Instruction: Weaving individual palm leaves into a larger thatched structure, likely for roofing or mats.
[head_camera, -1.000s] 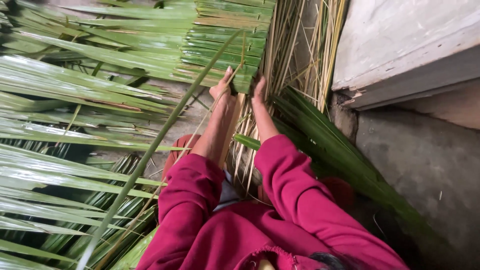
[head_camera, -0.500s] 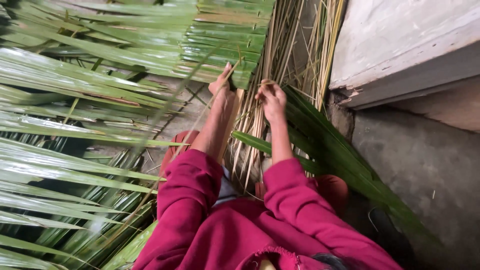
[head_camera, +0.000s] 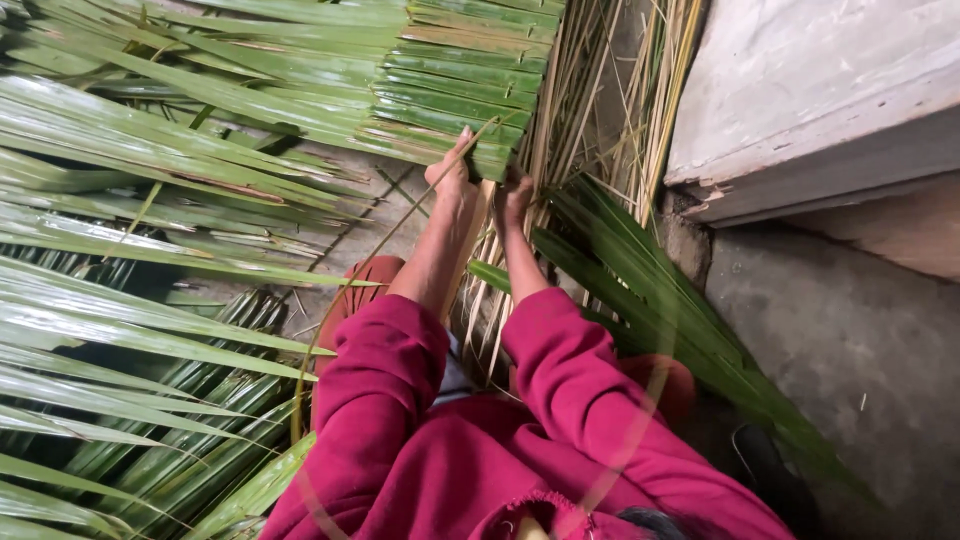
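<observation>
Palm work fills your view: your left hand (head_camera: 455, 180) reaches forward with fingers extended and lies against the near edge of the stacked bundle of flat green palm leaf strips (head_camera: 470, 85), its fingertips touching the lowest strips; whether it pinches anything you cannot tell. A long thin pale leaf midrib (head_camera: 375, 250) runs from beside that hand down and left in a curve toward your knee. Your right hand (head_camera: 517, 190) sits just beside the left, fingers curled and closed around the sheaf of dry straw-coloured midrib sticks (head_camera: 575, 120) that stands between the green bundle and the grey weathered concrete ledge (head_camera: 820, 90) on the right. Both forearms come out of the magenta long sleeves (head_camera: 560, 370) of your top, pushed up below the elbows. Long glossy green palm fronds (head_camera: 120, 300) spread across the left side, overlapping one another over the ground. A second spray of darker green leaves (head_camera: 680, 320) slants from near your right hand down to the right, lying against the rough grey concrete floor (head_camera: 850, 360).
</observation>
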